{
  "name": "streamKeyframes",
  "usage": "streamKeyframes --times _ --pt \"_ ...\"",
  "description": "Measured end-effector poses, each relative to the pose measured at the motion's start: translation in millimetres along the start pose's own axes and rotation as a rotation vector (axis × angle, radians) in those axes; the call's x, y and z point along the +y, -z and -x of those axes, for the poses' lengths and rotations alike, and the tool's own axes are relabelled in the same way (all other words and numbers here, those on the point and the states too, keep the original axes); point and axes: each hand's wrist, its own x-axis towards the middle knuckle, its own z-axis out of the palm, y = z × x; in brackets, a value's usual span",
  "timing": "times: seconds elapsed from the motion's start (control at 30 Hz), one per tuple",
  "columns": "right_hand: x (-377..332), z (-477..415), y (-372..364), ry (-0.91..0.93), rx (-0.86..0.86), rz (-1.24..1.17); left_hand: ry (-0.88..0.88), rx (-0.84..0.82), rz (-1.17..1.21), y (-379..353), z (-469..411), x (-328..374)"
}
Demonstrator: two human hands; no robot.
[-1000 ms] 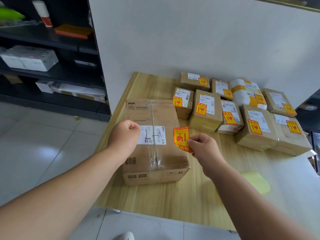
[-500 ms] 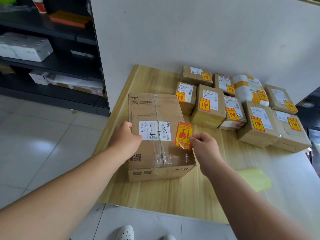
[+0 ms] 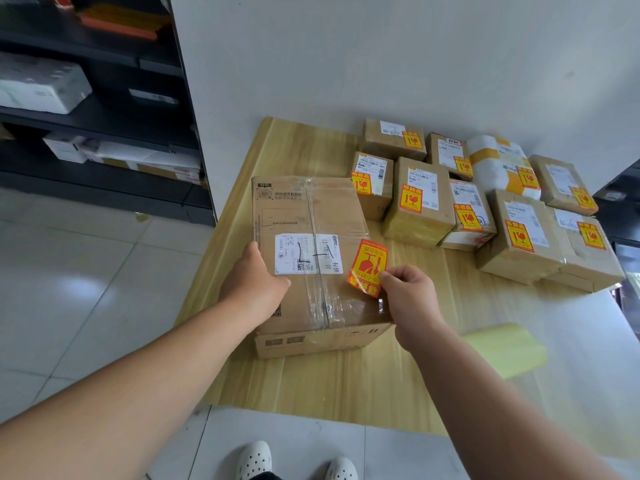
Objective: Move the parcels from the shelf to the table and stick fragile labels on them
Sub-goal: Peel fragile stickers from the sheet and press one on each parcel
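Note:
A large taped cardboard parcel [image 3: 311, 216] with a white shipping slip lies on the wooden table [image 3: 311, 386]. My left hand [image 3: 254, 284] rests on its near left top, fingers curled, pressing it down. My right hand [image 3: 408, 299] pinches the lower corner of a red-and-yellow fragile label [image 3: 367, 266], which sits over the parcel's right edge beside the white slip. Whether the label touches the cardboard I cannot tell. Several smaller parcels [image 3: 419, 206] at the back right each carry a fragile label.
A yellow sheet of label backing [image 3: 505, 348] lies on the table right of my right forearm. Dark shelves [image 3: 104, 109] with more parcels stand at the left, behind a white wall panel [image 3: 381, 57]. My white shoes [image 3: 254, 460] show on the tiled floor below the table's front edge.
My right hand has brought the label lower and closer to the parcel's right top edge. My left hand has slid from the shipping slip to the parcel's near left side.

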Motion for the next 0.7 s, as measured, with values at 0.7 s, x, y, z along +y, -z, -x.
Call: streamKeyframes --times 0.7 --pt "-25.6 21.1 3.7 0.126 0.175 0.002 -0.169 0.194 -0.535 43.3 -52.2 18.2"
